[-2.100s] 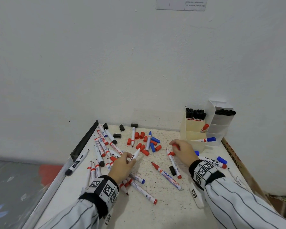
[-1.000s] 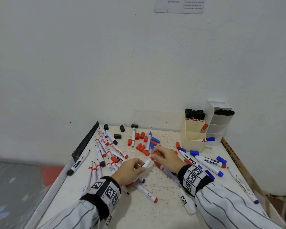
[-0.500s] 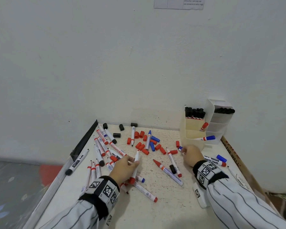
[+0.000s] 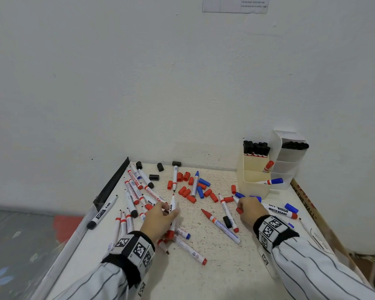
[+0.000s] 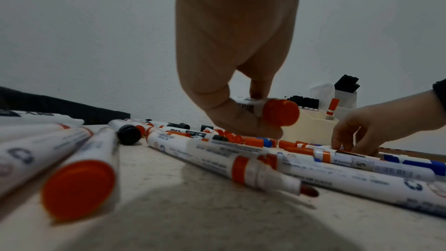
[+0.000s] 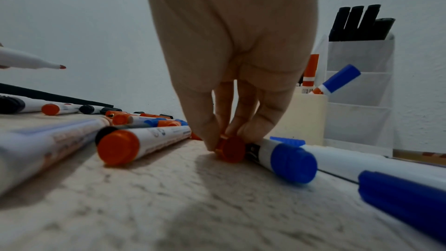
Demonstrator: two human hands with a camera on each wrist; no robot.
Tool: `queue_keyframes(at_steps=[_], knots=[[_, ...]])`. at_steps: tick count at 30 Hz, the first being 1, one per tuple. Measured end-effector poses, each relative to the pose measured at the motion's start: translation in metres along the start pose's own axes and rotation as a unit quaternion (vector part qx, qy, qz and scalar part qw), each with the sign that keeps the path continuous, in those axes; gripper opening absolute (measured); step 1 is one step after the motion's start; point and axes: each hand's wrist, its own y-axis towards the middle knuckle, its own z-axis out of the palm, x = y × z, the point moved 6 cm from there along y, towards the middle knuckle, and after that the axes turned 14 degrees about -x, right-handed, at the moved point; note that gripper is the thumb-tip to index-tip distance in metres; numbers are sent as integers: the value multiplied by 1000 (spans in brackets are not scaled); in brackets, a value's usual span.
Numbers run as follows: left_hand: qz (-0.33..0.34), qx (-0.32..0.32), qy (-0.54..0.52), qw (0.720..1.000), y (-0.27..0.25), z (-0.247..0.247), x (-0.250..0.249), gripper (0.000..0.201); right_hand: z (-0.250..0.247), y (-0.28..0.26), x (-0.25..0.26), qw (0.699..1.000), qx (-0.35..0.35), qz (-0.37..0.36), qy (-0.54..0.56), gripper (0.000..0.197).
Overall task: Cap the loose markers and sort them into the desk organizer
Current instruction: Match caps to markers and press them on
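Note:
My left hand [image 4: 168, 212] grips an uncapped red marker [image 4: 173, 202] just above the table, tip pointing toward the wall; its red tail end [image 5: 280, 112] faces the left wrist camera. My right hand [image 4: 242, 208] rests fingertips-down on the table to the right and pinches a loose red cap [image 6: 230, 148] beside a blue-capped marker [image 6: 287, 161]. The desk organizer, a cream cup [image 4: 253, 184] and a white tiered box [image 4: 289, 167], stands at the back right. It holds several black-capped markers, one red and one blue.
Several uncapped red markers [image 4: 136, 193] lie left of my left hand. Loose red and blue caps [image 4: 189, 192] are scattered mid-table, black caps [image 4: 160, 166] near the wall. Capped blue markers [image 4: 277, 210] lie right of my right hand. A black marker [image 4: 102, 213] sits on the left ledge.
My hands met mid-table a second ago, then parted. My right hand went right toward the organizer and now pinches a red cap. My left hand turned its marker tip toward the wall.

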Motion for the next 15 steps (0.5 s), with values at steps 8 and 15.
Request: queue_keyframes(at_steps=[8,15], knots=[[-24,-34,-14,999,13,-28,14,27,-19,2,20,994,-105,4,33,15],[-71,-37,-74,994,27,-49,19,21,-12,46,101,989,-7,-65,130,28]])
